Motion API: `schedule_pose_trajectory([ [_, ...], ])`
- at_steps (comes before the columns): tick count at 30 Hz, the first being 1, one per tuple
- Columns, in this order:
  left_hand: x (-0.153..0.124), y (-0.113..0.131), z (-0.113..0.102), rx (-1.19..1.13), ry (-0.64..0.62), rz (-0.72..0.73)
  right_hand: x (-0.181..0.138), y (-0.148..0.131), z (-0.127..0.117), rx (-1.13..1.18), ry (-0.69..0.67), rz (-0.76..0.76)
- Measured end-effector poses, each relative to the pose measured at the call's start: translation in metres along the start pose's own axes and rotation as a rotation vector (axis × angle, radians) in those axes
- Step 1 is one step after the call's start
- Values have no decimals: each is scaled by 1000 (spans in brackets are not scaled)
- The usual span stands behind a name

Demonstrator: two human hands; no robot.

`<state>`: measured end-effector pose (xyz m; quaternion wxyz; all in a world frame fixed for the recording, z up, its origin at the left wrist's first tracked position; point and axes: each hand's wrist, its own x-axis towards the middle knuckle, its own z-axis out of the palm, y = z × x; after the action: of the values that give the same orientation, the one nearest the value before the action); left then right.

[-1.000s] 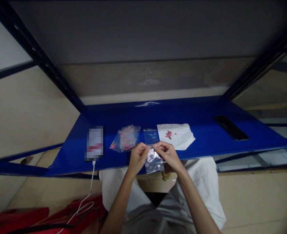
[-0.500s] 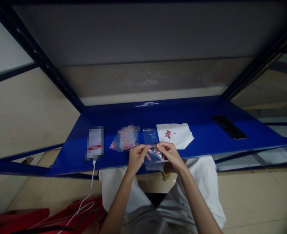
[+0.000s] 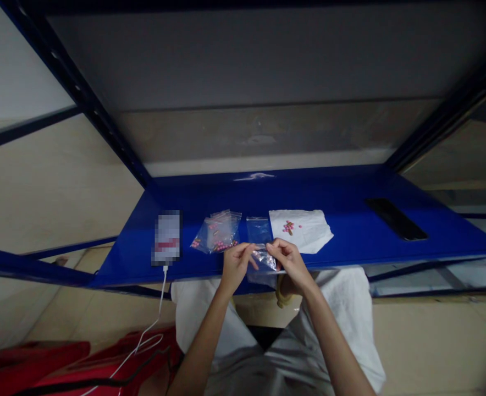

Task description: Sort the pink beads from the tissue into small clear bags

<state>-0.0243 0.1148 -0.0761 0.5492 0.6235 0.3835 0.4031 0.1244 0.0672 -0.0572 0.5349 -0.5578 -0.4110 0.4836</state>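
Note:
Both hands pinch the top edge of a small clear zip bag (image 3: 264,260) at the shelf's front edge; a few small pieces seem to show inside it. My left hand (image 3: 236,265) grips its left corner, my right hand (image 3: 289,260) its right. Just behind lies a flat clear zip bag (image 3: 258,229). To the left, several zip bags (image 3: 222,231) with pink and brown pill-like pieces overlap in a pile. A white paper sheet (image 3: 311,234) on the right bears a small heap of pink and brown pieces (image 3: 288,226).
The blue shelf (image 3: 329,187) has a metal frame with uprights at both sides. A phone with a lit, blurred screen (image 3: 166,236) lies at left, its white cable (image 3: 160,302) hanging over the edge. A dark phone (image 3: 396,219) lies at right.
The view has shifted slightly, so the scene sits a little further right. Both hands keep their pinch on the bag's edge, with hardly any movement.

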Motion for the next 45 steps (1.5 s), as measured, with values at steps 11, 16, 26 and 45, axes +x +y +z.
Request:
schedule_pose_trajectory([
  [11, 2, 6, 4, -121, -24, -41, 0, 6, -1, -115, -36, 17],
  [16, 1, 3, 3, -81, -40, -43, -1, 9, 0, -155, -6, -29],
  [26, 0, 1, 2, -18, -92, -9, 0, 8, 4, -256, 6, -19],
  [45, 0, -4, 5, -139, -26, -27, 7, 11, -1, 20, 92, -91],
])
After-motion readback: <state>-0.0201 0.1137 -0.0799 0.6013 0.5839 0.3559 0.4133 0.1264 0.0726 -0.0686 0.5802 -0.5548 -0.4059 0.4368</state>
